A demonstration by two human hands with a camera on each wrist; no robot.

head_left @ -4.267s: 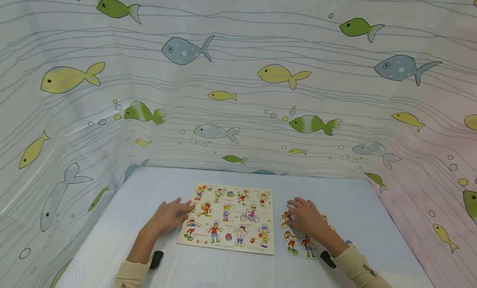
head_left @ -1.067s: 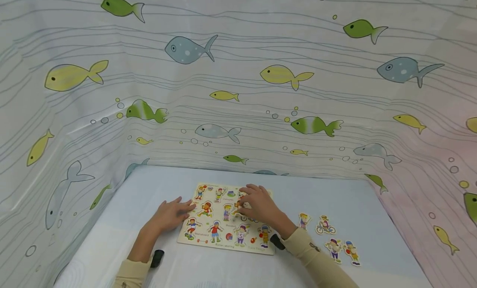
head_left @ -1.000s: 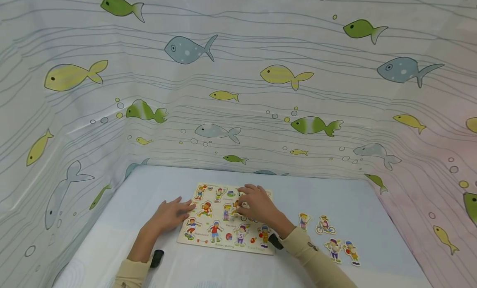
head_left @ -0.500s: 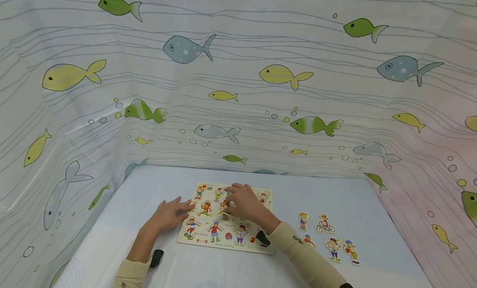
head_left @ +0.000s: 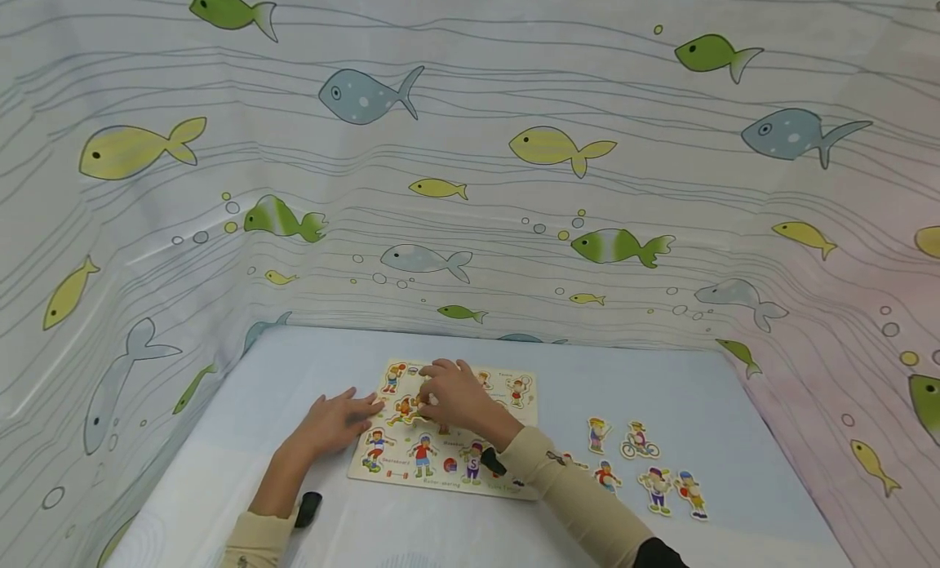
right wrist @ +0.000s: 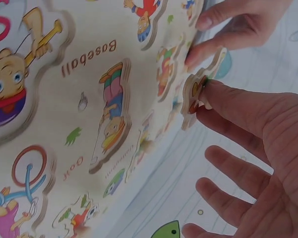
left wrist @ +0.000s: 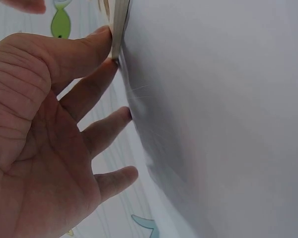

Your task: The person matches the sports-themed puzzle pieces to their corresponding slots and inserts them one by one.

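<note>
In the head view a wooden peg-type puzzle board (head_left: pixel 441 485) printed with sports figures lies on the table. My left hand (head_left: pixel 330 425) is at its left edge; in the left wrist view the thumb (left wrist: pixel 87 52) and index finger touch the board's edge, the other fingers extended. My right hand (head_left: pixel 463 397) is over the board's left middle, near the printed runner. The right wrist view shows its thumb and index finger pinching a figure-shaped puzzle piece (right wrist: pixel 192 94), tilted and raised off the board. Part of the piece is hidden by the fingertips.
Right of the board lie loose puzzle pieces: a golfer (head_left: pixel 598 435), a cyclist (head_left: pixel 640 442), a batter (head_left: pixel 658 490), a ball player (head_left: pixel 692 496) and a roller skater (head_left: pixel 606 476). Another is partly behind the right sleeve (head_left: pixel 580 503). A fish-patterned curtain (head_left: pixel 485 225) surrounds the table.
My right hand has gone from the loose pieces to the board, then leftward across it with the pinched puzzle piece. My left hand has stayed at the board's edge.
</note>
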